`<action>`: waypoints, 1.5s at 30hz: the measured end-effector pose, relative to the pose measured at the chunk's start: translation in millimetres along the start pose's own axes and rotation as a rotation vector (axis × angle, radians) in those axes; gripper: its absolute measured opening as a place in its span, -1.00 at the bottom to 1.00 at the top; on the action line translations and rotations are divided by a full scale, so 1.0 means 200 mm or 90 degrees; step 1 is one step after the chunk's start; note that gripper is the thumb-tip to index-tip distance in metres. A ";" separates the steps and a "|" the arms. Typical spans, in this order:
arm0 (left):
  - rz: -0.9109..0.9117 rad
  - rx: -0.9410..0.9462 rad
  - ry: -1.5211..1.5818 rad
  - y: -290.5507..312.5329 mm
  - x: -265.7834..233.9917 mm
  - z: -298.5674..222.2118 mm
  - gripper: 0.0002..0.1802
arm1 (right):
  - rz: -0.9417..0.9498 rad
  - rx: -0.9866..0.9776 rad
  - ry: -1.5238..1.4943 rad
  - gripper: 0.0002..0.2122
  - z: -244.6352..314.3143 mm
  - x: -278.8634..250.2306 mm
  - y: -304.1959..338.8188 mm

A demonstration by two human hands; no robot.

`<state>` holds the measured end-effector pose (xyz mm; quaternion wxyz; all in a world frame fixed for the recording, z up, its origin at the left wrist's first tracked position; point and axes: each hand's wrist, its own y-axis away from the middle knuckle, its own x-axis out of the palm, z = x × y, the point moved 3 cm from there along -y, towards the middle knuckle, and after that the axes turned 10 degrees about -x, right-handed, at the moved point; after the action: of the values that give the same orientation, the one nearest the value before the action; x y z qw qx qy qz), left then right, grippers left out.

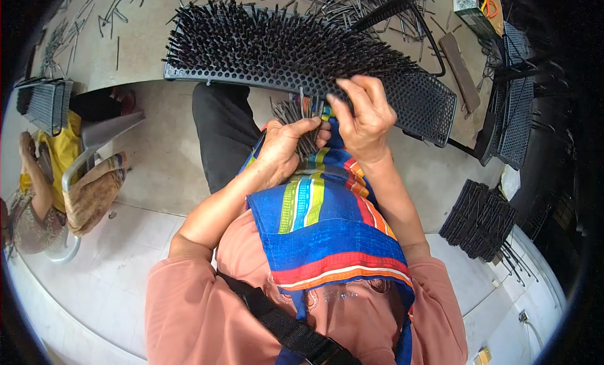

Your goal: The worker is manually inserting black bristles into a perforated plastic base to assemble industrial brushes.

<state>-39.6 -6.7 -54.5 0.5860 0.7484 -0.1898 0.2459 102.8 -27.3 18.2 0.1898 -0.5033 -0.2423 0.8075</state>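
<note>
A long black perforated panel lies across the far side of my lap. Thin dark rods stand packed in the holes over much of its left and middle, leaving bare holes along the near edge and at the right end. My left hand is closed round a loose bundle of thin grey rods, just in front of the panel's near edge. To its right, my right hand is raised at that edge with fingers bent and thumb and fingertips close together. Anything pinched between them is too small to make out.
Loose rods lie scattered on the worktable. More perforated panels stand at the right, near a box with orange-handled scissors. A stack of dark racks is lower right. Another person sits at the left beside a chair.
</note>
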 end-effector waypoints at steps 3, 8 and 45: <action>0.023 0.024 0.017 0.03 0.02 -0.01 -0.86 | 0.185 0.323 -0.260 -0.85 -0.06 0.07 0.16; 0.025 0.040 -0.082 0.05 0.04 0.00 -0.86 | 0.099 0.624 -0.644 -0.92 -0.06 0.11 0.19; -0.049 0.031 -0.076 0.04 0.01 0.02 -0.91 | -0.120 0.181 -0.269 -0.91 -0.18 -0.01 0.04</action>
<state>-41.7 -12.1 -46.7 0.5644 0.7824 -0.1895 0.1828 136.5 -28.8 1.4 0.2785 -0.2673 -0.2065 0.8991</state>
